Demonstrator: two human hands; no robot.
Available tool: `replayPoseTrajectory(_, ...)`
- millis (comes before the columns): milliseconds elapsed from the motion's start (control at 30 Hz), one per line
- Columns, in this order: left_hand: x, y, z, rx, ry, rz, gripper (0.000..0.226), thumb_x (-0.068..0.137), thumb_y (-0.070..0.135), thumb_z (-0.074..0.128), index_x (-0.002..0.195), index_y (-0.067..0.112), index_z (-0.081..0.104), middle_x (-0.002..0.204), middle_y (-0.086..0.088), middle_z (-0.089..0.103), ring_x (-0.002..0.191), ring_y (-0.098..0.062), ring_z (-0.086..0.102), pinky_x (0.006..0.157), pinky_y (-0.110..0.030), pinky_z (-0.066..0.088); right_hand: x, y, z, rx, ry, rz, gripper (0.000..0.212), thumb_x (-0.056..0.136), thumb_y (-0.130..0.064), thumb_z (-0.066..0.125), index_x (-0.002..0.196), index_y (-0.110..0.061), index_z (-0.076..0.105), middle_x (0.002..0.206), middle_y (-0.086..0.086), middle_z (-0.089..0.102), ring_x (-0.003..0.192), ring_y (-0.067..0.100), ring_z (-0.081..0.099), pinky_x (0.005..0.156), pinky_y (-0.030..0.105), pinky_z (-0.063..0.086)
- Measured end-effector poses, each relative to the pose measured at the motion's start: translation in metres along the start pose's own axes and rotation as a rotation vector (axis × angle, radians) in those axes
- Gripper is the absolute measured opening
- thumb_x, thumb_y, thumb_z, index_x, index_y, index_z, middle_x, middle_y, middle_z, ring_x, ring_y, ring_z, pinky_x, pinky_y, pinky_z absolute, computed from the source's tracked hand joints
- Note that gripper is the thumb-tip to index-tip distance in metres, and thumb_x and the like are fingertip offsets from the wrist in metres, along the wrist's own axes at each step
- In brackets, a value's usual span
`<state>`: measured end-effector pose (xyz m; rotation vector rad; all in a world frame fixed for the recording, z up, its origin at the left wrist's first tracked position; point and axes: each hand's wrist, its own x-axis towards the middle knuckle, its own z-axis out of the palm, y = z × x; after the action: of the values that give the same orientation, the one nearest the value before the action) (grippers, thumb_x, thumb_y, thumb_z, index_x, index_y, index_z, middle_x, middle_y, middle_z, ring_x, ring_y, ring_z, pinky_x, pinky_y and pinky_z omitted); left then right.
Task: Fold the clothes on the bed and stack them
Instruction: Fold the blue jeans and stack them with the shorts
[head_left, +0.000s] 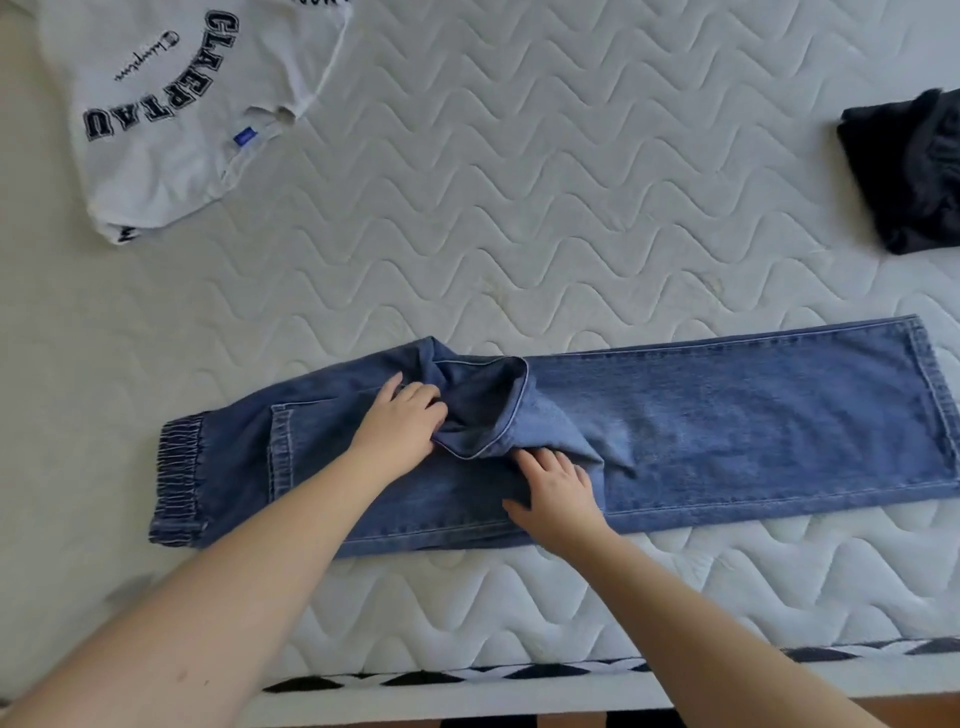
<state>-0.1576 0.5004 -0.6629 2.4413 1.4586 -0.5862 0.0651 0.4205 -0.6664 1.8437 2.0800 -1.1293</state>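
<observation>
Left hand (397, 434) grips the jeans' (727, 426) bunched crotch, right hand (558, 493) presses flat; white "Champion" shirt (171, 104) nearby.

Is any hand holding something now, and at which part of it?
The left hand grips the jeans at the bunched crotch fold in the middle. The right hand rests flat on the denim, gripping nothing.

The jeans (675, 431) lie crosswise near the front edge of the bed (519, 208), both hands (400, 431) resting on them, a shirt (171, 104) behind at the left and folded clothes (909, 171) behind at the right.
</observation>
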Motion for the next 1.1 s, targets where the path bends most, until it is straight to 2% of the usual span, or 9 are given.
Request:
replayPoseTrajectory(133,-0.014,-0.011,0.009,-0.052,0.052,-0.005,0.024,0.084,0.025,0.064,0.107,0.02,0.057,0.105,0.003,0.06,0.106,-0.02,0.056,0.117,-0.04,0.019,0.003,-0.007,0.015,-0.106,-0.012,0.014,0.071,0.09,-0.051,0.056,0.15,-0.026,0.027,0.148,-0.001,0.036,0.14,0.023,0.028,0.118,0.04,0.016)
replayPoseTrajectory(333,-0.028,-0.03,0.022,0.002,0.031,-0.084,0.027,0.091,0.033,0.06,0.114,0.019,0.061,0.121,-0.003,0.055,0.12,-0.024,0.046,0.12,-0.041,0.012,0.0,-0.015,0.028,-0.153,0.029,0.034,0.077,0.09,-0.051,0.055,0.154,-0.025,0.022,0.159,0.002,0.024,0.147,0.027,0.017,0.12,0.049,0.006)
replayPoseTrajectory(400,-0.027,-0.031,0.009,-0.045,-0.033,-0.096,0.03,0.095,0.044,0.051,0.114,0.022,0.058,0.114,0.0,0.057,0.112,-0.022,0.053,0.113,-0.038,0.024,-0.003,-0.02,0.032,-0.121,0.143,-0.008,0.068,0.085,-0.045,0.062,0.145,-0.019,0.043,0.147,0.006,0.043,0.139,0.031,0.036,0.116,0.052,0.021)
replayPoseTrajectory(467,-0.025,-0.031,-0.013,-0.108,-0.086,-0.063,0.029,0.094,0.053,0.047,0.1,0.027,0.058,0.101,0.003,0.053,0.1,-0.021,0.057,0.092,-0.038,0.036,-0.007,-0.027,0.035,-0.063,0.277,-0.068,0.055,0.079,-0.043,0.062,0.127,-0.016,0.059,0.124,0.004,0.06,0.117,0.031,0.057,0.099,0.05,0.043)
replayPoseTrajectory(567,-0.023,-0.029,-0.043,-0.253,-0.206,-0.021,0.036,0.09,0.059,0.049,0.075,0.026,0.048,0.085,0.008,0.046,0.083,-0.019,0.056,0.069,-0.034,0.037,-0.016,-0.047,0.039,0.039,0.33,-0.137,0.048,0.082,-0.044,0.047,0.12,-0.019,0.062,0.112,0.0,0.063,0.104,0.027,0.06,0.088,0.041,0.048)
replayPoseTrajectory(667,-0.019,-0.014,-0.062,-0.495,-0.294,-0.06,0.038,0.092,0.057,0.049,0.072,0.024,0.049,0.077,0.009,0.054,0.078,-0.016,0.055,0.068,-0.032,0.037,-0.02,-0.064,0.041,0.244,0.249,-0.141,0.052,0.086,-0.041,0.057,0.133,-0.019,0.054,0.127,-0.002,0.058,0.118,0.023,0.053,0.1,0.038,0.04)
replayPoseTrajectory(767,-0.012,0.007,-0.073,-0.787,-0.281,-0.133,0.03,0.094,0.052,0.052,0.098,0.024,0.061,0.1,0.006,0.063,0.094,-0.014,0.058,0.077,-0.029,0.04,-0.027,-0.069,0.04,0.46,0.212,-0.079,0.065,0.086,-0.041,0.067,0.142,-0.019,0.042,0.137,-0.007,0.049,0.128,0.012,0.044,0.109,0.038,0.035)
replayPoseTrajectory(933,0.007,0.046,-0.081,-1.517,-0.213,-0.307,0.047,0.087,0.029,0.071,0.128,0.033,0.047,0.122,-0.002,0.062,0.108,-0.016,0.062,0.099,-0.037,0.049,-0.051,-0.053,0.028,0.845,0.384,0.071,0.061,0.09,-0.03,0.068,0.142,-0.033,0.036,0.13,-0.014,0.049,0.118,-0.002,0.049,0.101,0.025,0.043)
replayPoseTrajectory(1100,0.02,0.084,-0.097,-2.008,-0.421,-0.192,0.081,0.076,0.006,0.05,0.146,0.04,0.03,0.127,-0.015,0.06,0.111,-0.026,0.054,0.104,-0.041,0.041,-0.07,-0.023,-0.008,1.177,0.563,0.207,0.052,0.1,-0.017,0.054,0.147,-0.031,0.036,0.132,-0.009,0.051,0.11,-0.012,0.052,0.089,0.011,0.047)
